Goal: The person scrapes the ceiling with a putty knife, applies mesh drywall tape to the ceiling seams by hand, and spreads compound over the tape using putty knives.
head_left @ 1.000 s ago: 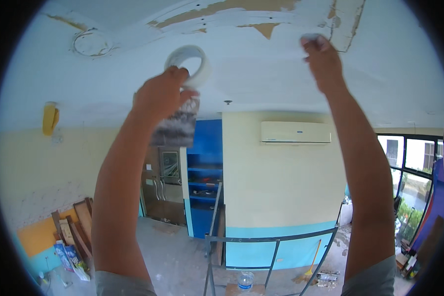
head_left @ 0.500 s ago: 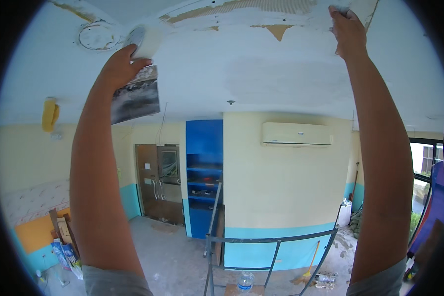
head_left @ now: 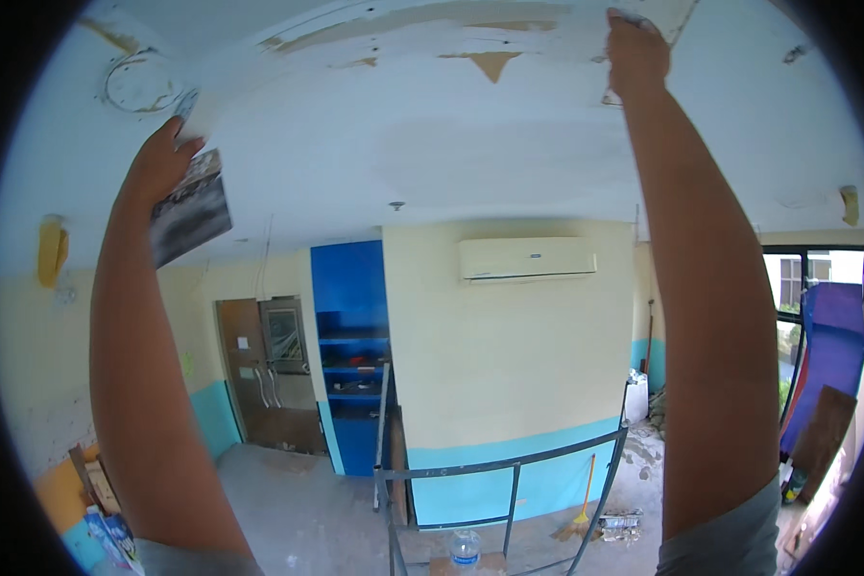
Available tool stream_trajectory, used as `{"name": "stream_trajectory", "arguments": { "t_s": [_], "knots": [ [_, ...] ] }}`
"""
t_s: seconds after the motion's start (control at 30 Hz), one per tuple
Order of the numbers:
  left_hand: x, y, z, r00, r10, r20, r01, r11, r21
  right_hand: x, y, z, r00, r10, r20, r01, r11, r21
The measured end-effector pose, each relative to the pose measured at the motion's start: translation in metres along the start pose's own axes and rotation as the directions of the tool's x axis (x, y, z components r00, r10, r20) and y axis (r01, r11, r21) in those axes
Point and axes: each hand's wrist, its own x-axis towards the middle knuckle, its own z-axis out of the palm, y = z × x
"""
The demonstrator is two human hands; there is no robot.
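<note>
The pale ceiling point(head_left: 298, 134) is spreading across the upper view, a brown triangular patch point(head_left: 492, 64) showing in it; its height is seemingly why the person is stretching both arms overhead. Below, a dark metal frame point(head_left: 514, 461) is standing between the forearms. An air conditioner point(head_left: 528, 259) is hanging on the wall beyond, well apart from the hands.

The left hand point(head_left: 154, 168) is reaching up near a round outline point(head_left: 144, 81) in the ceiling, while the right hand point(head_left: 640, 62) is reaching up on the opposite side. A flat, dark-smeared plate point(head_left: 200, 213) is hanging slantwise below the left thumb. A whitish tape roll point(head_left: 191, 110) is sitting above it, just under the ceiling and turned nearly edge-on. The left fingers are grasping both, probably to spare the other hand. The right fingers are curling around a small dark object point(head_left: 634, 17), presumably to stop it slipping; its kind is remaining unclear.
</note>
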Motion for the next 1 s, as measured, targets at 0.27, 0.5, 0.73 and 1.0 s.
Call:
{"name": "stream_trajectory", "arguments": {
  "t_s": [0.27,0.5,0.73,1.0],
  "knots": [
    [-0.011,-0.015,0.018,0.992,-0.104,-0.074,0.111,0.989,0.093,0.017,0.031,-0.032,0.994,-0.068,0.089,0.072,0.997,-0.039],
    [-0.014,-0.017,0.010,0.991,-0.056,-0.121,0.068,0.993,0.097,0.008,0.020,-0.022,0.991,-0.078,0.111,0.087,0.993,-0.077],
    [0.002,-0.031,0.020,0.963,0.182,-0.197,-0.153,0.976,0.152,0.051,0.016,-0.027,0.992,-0.091,0.085,0.091,0.996,0.008],
    [-0.009,-0.027,0.015,0.978,-0.070,-0.198,0.081,0.996,0.046,0.022,0.018,-0.035,0.975,-0.110,0.192,0.123,0.991,-0.059]
  ]
}}
